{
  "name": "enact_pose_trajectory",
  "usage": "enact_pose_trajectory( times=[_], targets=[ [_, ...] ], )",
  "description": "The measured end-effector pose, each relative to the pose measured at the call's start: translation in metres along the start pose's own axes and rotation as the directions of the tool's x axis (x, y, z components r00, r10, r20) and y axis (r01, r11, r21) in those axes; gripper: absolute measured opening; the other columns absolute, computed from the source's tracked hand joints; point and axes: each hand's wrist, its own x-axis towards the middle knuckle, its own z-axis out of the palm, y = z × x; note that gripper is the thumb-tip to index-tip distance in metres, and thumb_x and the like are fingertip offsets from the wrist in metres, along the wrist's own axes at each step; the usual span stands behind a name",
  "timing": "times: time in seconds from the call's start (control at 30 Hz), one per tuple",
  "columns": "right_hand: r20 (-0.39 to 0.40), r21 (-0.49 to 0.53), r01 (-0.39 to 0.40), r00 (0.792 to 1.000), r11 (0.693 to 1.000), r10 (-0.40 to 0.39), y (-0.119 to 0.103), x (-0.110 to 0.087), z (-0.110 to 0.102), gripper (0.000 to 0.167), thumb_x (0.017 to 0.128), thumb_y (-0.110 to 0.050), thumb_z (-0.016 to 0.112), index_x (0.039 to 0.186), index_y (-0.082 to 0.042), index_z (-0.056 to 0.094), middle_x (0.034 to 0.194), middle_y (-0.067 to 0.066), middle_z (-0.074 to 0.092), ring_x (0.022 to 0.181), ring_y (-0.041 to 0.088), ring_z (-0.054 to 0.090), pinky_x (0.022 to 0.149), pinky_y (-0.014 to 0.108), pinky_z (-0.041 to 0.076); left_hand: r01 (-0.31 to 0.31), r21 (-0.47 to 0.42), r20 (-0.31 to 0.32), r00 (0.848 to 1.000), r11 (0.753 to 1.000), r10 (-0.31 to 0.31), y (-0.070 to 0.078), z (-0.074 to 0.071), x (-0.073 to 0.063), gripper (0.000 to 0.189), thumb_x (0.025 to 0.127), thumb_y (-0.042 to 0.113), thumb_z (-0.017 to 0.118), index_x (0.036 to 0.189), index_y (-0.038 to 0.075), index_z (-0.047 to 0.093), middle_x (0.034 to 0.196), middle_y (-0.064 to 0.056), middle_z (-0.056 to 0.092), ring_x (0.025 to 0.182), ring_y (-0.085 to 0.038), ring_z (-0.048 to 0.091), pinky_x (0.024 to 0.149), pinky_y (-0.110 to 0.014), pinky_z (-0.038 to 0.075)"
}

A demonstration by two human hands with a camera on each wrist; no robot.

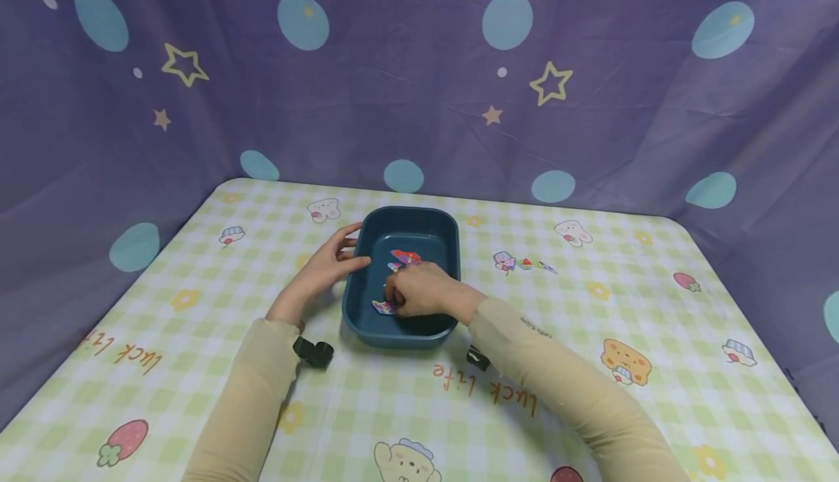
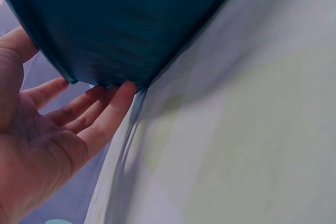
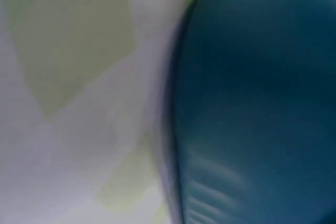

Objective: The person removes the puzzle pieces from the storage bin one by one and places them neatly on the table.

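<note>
A dark teal plastic bin [image 1: 401, 339] stands on the table, with several small colourful flat pieces [image 1: 408, 256], like stickers, on its floor. My left hand [image 1: 331, 260] holds the bin's left side, its thumb over the rim and its fingers against the outer wall. In the left wrist view that hand [image 2: 58, 135] has fingertips touching the wall [image 2: 115, 30]. Inside the bin, my right hand [image 1: 422, 289] reaches down with bent fingers beside another colourful piece [image 1: 383, 308]. Its fingertips are hidden, so a hold cannot be made out. Only the bin's outer wall [image 3: 252, 98] shows in the right wrist view.
To the right of the bin, several more small colourful pieces [image 1: 524, 263] lie in a row on the checked tablecloth [image 1: 354, 424]. Behind the table hangs a purple patterned curtain [image 1: 406, 89]. Black wrist devices [image 1: 314, 353] sit below both wrists.
</note>
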Motion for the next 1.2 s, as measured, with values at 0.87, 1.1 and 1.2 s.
enact_pose_trajectory(
  times=[0.87,1.1,1.2],
  targets=[
    [-0.253,-0.007,0.012,0.967,1.000,-0.014,0.037,-0.034,-0.026,0.022,0.076,-0.024,0.068,0.097,-0.023,0.068,0.083,-0.012,0.059,0.068,0.003,0.052,0.071,0.028,0.043,0.016,0.022,-0.011,1.000,1.000,-0.016,0.002,0.000,0.000,0.072,0.087,0.021,0.062,0.145,0.024,0.021,0.136,-0.018,0.036,0.119,-0.032,0.046,0.089,-0.042,0.044],
    [-0.288,-0.028,-0.001,0.957,1.000,-0.007,0.050,-0.045,-0.036,0.023,0.077,-0.024,0.068,0.100,-0.022,0.068,0.083,-0.010,0.060,0.073,0.005,0.056,0.076,0.032,0.043,0.015,0.013,-0.017,1.000,1.000,-0.014,0.002,0.001,0.001,0.072,0.086,0.020,0.063,0.145,0.023,0.022,0.135,-0.018,0.038,0.118,-0.032,0.047,0.087,-0.039,0.045],
    [-0.293,-0.013,-0.018,0.956,1.000,0.013,0.056,-0.052,-0.039,0.023,0.077,-0.024,0.068,0.100,-0.022,0.068,0.083,-0.009,0.060,0.073,0.006,0.056,0.076,0.032,0.041,0.022,0.015,-0.013,1.000,1.000,-0.022,0.002,0.001,0.000,0.072,0.086,0.021,0.063,0.145,0.024,0.021,0.135,-0.017,0.038,0.118,-0.031,0.047,0.087,-0.040,0.046]
  ],
)
